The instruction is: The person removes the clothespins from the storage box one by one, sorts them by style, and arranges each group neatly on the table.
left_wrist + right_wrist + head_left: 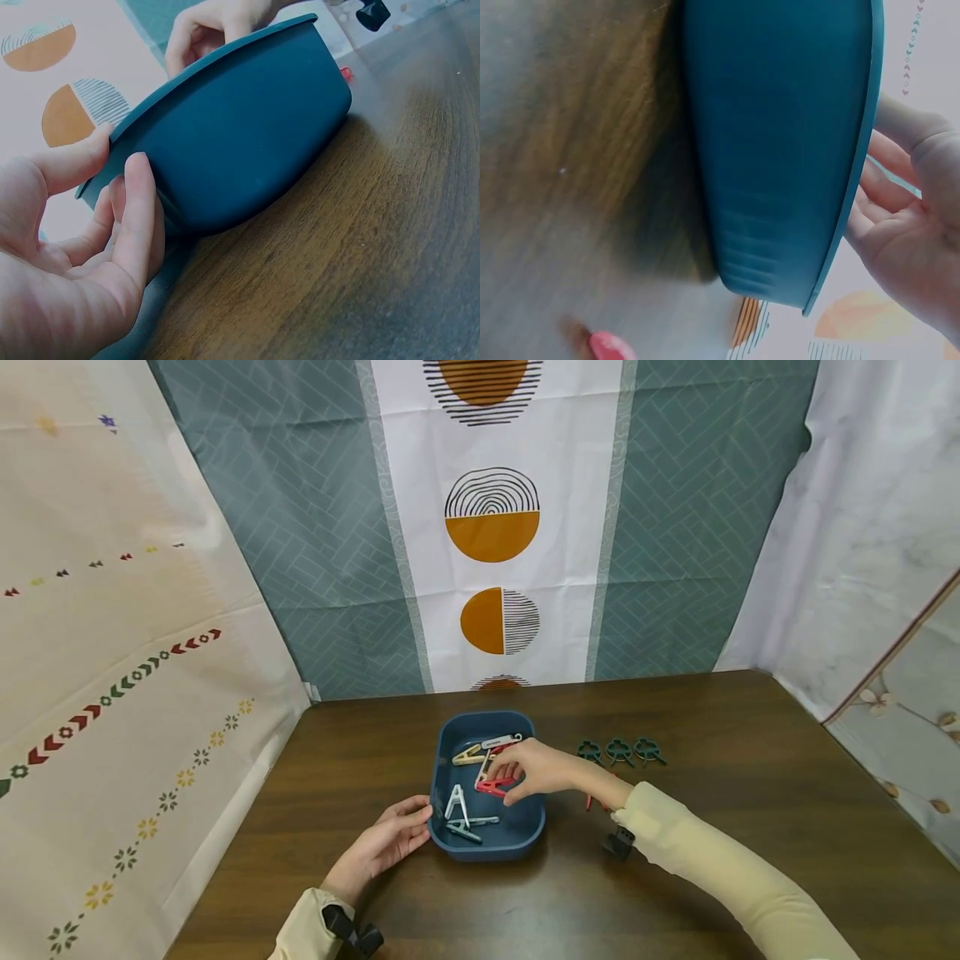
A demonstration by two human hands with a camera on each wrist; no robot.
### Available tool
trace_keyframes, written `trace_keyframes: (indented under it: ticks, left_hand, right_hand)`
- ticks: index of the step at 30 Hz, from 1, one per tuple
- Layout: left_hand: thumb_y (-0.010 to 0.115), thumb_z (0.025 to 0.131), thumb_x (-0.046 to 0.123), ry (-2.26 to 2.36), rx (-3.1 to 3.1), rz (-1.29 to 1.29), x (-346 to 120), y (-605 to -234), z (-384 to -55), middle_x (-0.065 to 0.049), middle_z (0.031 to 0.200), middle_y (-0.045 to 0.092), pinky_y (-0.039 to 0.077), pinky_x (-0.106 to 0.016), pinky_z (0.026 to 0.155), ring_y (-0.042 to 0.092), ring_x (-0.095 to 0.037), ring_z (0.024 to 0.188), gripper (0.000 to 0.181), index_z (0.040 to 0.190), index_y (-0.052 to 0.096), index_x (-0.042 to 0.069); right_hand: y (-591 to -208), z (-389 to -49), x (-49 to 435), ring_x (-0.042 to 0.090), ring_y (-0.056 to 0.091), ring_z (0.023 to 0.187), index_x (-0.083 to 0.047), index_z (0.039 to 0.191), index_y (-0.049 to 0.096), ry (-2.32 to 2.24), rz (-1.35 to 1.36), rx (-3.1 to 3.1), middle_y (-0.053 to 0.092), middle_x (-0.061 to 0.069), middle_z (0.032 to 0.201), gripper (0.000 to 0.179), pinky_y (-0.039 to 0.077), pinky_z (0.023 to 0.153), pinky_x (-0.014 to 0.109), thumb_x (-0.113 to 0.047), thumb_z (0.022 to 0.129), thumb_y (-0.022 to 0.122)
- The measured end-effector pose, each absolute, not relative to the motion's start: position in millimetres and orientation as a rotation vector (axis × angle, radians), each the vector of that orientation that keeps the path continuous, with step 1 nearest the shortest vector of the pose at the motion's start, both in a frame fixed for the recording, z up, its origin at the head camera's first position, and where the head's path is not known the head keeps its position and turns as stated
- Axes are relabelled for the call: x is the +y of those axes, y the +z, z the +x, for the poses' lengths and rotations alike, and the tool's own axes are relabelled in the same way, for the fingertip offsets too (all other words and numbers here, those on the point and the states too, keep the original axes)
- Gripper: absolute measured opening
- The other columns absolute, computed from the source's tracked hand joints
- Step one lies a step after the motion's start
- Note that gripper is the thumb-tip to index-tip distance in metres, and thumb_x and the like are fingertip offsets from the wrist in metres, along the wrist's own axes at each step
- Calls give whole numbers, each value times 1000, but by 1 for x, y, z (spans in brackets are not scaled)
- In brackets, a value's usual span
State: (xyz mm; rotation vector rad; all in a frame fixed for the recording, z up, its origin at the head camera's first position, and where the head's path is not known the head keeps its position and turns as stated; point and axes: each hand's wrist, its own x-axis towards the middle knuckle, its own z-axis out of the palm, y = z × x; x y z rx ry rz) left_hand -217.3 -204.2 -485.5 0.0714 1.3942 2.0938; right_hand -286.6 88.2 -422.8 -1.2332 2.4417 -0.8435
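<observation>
- A person's right hand (534, 768) dips into a blue tub (495, 854) on a brown table (360, 743), thumb and fingertips apparently pinching a red clothespin (490, 789) inside it.
- The left hand (393, 837) grips the tub's left side, thumb at the rim and fingers against the outer wall, in the left wrist view.
- The red clothespin looks like light, stiff plastic, probably smooth enough to slip from a pinch at its very edge but unlikely to break.
- Its handle ends would likely make the surest hold, pressed between thumb and forefinger against the spring's push.
- The tub, seemingly light and rigid, could skid on the smooth table; its rim offers the natural hold.
- A white clothespin (455, 795) and a grey-green clothespin (464, 833) lie toward the near end, a cream clothespin (467, 755) farther back.
- Right-hand fingers cover part of the red clothespin, so which end they pinch cannot be told; pieces behind the knuckles are hard to separate.
- Three green clips (618, 752) sit right of the tub; nearby, the right forearm partly hides a red item (588, 802).
- Both wrist views show the tub's outside, concealing its contents.
</observation>
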Motion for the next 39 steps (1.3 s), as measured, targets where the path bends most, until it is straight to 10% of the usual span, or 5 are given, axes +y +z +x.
trace_keyframes:
  ticks: [39]
  left_hand:
    - [46,95,12,2098,1395,52,-204,-485,-216,4,89,62,51,-18,76,61,-6,82,26,120,36,8]
  right_hand:
    - [-436,-265,134,13,61,83,-21,103,64,-1240,-924,2742,64,-7,90,44,54,75,27,-44,68,76]
